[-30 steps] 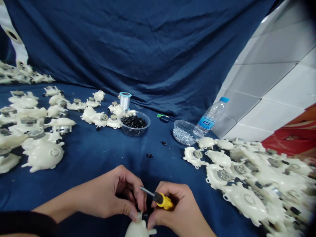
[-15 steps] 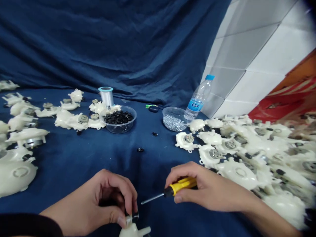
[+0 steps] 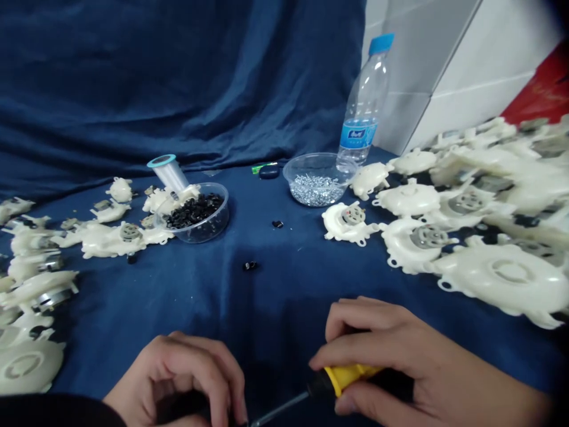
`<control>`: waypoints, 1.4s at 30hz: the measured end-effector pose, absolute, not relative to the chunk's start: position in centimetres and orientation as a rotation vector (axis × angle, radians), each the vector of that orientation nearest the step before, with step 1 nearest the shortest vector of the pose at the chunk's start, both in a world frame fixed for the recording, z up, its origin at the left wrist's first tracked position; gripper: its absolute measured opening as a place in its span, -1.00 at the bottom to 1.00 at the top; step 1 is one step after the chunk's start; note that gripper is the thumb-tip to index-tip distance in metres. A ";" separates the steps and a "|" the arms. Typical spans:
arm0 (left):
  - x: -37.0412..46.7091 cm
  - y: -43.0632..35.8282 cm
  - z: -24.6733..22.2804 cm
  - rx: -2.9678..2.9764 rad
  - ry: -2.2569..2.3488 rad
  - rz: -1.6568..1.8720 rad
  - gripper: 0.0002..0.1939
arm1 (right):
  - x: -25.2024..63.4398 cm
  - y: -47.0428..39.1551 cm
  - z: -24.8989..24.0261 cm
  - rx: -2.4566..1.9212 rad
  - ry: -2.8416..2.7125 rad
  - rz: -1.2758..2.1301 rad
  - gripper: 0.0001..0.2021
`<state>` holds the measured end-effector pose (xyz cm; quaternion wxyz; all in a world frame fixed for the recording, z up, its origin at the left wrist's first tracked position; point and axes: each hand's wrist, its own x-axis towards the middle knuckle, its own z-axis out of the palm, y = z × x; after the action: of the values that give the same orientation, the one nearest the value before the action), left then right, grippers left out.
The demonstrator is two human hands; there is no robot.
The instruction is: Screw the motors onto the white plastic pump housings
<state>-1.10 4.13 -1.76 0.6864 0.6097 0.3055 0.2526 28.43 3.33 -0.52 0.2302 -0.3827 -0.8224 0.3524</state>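
My right hand (image 3: pixel 377 356) is closed around a screwdriver (image 3: pixel 351 378) with a yellow handle and a black collar. Its thin metal shaft slants down and left, its tip close to the fingertips of my left hand (image 3: pixel 186 373). That left hand is bent and closed at the bottom edge of the view. A small dark bit shows at its fingertips. The cream plastic housing it held half a second ago is now below the frame.
A clear bowl (image 3: pixel 224 219) of black clips stands left of centre, with a wire spool (image 3: pixel 169 172) behind. At the back right are a bowl (image 3: pixel 288 172) of screws and a water bottle (image 3: pixel 360 112). Cream housings with motors (image 3: pixel 409 198) lie on both sides. Two small black pieces (image 3: pixel 250 265) lie between.
The view has shifted, so the bowls and bottle appear moved and the held housing has dropped out of frame. The screwdriver tip is now lower, close to my left fingertips.
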 end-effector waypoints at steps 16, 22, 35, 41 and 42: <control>-1.1 3.8 -1.8 1.301 0.709 0.588 -0.90 | 28.2 2.7 0.0 -1.154 -2.273 1.026 -0.90; -1.5 3.9 -2.4 1.339 0.673 0.599 -0.89 | 27.9 2.9 0.4 -1.195 -2.298 1.031 -0.91; -1.8 3.9 -2.8 1.381 0.620 0.604 -0.90 | 28.0 2.9 0.8 -1.189 -2.356 1.067 -0.92; -1.9 3.9 -3.1 1.355 0.603 0.608 -0.89 | 28.0 2.9 0.9 -1.152 -2.423 0.941 -0.90; -1.8 4.0 -3.1 1.365 0.599 0.610 -0.90 | 28.0 2.8 0.9 -1.142 -2.442 0.931 -0.88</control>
<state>-1.84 4.00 -3.08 0.6930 0.6110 0.2681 0.2730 28.00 2.79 0.87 0.1443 -0.3963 -0.8472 0.3230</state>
